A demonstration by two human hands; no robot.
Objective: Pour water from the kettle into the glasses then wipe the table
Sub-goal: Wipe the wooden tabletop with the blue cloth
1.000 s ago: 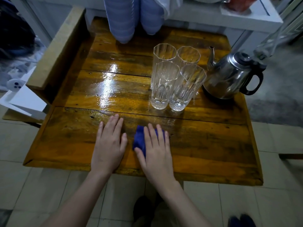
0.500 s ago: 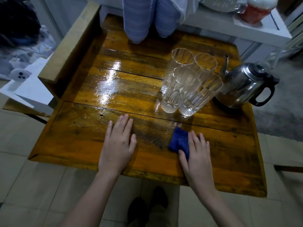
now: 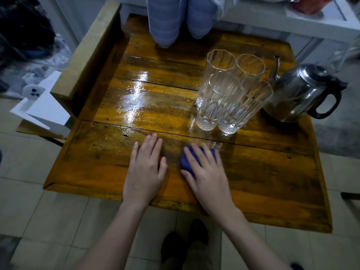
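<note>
From the head camera, the kettle stands upright at the far right of the wooden tabletop, its thin spout pointing up and toward the left at the glasses, its black handle facing right. Four tall glasses stand upright in a tight cluster just left of the kettle, touching one another, their long axes vertical though they lean in this wide view. A folded blue cloth lies on the near plank, in front of the glasses. The right hand lies palm down on it with fingers spread and flat, pressing rather than closing around it; the cloth shows past the fingertips and thumb. The left hand lies flat and empty on the wood just beside it, fingers together and pointing away from the person. Both forearms reach in from the near edge.
</note>
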